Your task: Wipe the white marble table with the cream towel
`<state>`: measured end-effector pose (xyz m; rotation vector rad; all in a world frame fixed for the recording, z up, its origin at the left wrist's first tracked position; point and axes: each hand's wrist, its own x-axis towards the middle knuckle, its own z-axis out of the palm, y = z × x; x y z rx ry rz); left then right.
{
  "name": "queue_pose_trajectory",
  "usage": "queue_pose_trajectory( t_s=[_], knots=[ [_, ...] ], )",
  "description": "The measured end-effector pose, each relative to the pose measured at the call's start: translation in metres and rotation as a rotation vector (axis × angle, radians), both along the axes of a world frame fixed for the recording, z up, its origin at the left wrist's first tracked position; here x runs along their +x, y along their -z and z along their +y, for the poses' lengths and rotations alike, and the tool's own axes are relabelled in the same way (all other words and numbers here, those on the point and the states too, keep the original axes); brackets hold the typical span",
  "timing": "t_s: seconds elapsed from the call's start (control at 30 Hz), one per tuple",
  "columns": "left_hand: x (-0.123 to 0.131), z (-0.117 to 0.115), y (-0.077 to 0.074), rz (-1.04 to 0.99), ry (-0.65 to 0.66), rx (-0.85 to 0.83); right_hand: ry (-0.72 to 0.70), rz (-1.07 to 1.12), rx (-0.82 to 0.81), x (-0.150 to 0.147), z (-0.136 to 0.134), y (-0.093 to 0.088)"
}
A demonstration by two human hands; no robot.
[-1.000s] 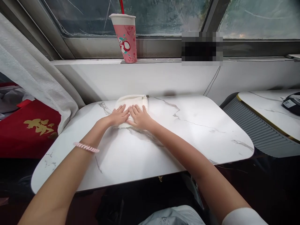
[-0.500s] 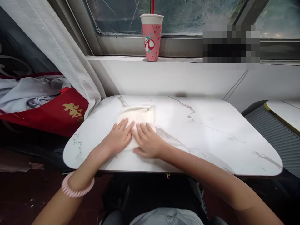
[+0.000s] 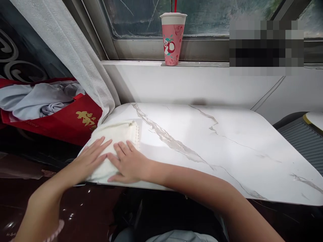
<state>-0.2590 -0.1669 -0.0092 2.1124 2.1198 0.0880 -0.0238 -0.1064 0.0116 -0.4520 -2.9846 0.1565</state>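
A folded cream-white cloth [image 3: 117, 131] lies flat at the left end of a white marble-patterned table [image 3: 227, 151]. My left hand [image 3: 92, 158] rests on the cloth's left part, fingers stretched out and a little apart. Beside it my right hand [image 3: 128, 163] presses flat on the cloth's right part, its fingers spread and the thumb toward the near edge. The fingertips of both hands almost meet. A pink coiled band [image 3: 55, 232] sits on my left forearm, partly cut off by the frame.
On the window ledge behind the table stands a pink paper cup [image 3: 173, 43] with a red straw. A white curtain [image 3: 83, 60] hangs at the left, next to a red bag [image 3: 63, 124] holding grey cloth. A ribbed grey seat [image 3: 300, 134] is at the right.
Both hands have slid left and slightly nearer with the cloth, from the table's left-centre to its left end. The view has shifted a little left.
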Motion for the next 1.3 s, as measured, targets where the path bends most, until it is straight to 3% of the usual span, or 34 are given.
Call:
queue_pose_trajectory(
  t_s=[0.1,0.23,0.4,0.5,0.6,0.77,0.87,1.03,1.17,1.3],
  knots=[
    [-0.010,0.055,-0.008,0.009,-0.069,-0.082,0.110,-0.061,-0.065,-0.030,0.035,-0.003],
    [0.009,0.120,-0.028,0.032,-0.071,-0.126,0.259,-0.111,-0.126,-0.045,0.082,-0.009],
    [0.057,0.155,-0.038,0.062,-0.020,-0.119,0.372,-0.095,-0.142,-0.022,0.114,-0.011],
    [0.086,0.155,-0.035,0.065,0.027,-0.085,0.392,-0.071,-0.062,0.009,0.111,-0.006],
    [0.122,0.140,-0.033,0.127,0.042,-0.107,0.348,-0.059,0.054,0.051,0.092,0.000],
    [0.202,0.079,-0.036,0.370,0.076,-0.111,0.251,-0.056,0.071,0.128,0.037,0.000],
    [0.247,0.038,-0.035,0.510,0.163,-0.046,0.244,-0.045,0.060,0.172,-0.004,-0.004],
    [0.287,-0.002,-0.022,0.522,0.413,0.094,0.284,-0.016,0.089,0.224,-0.052,-0.005],
    [0.297,0.011,-0.020,0.477,0.504,0.154,0.320,-0.030,0.019,0.234,-0.044,-0.009],
    [0.305,0.071,-0.027,0.417,0.484,0.114,0.425,-0.082,-0.129,0.232,0.008,-0.014]
  ],
)
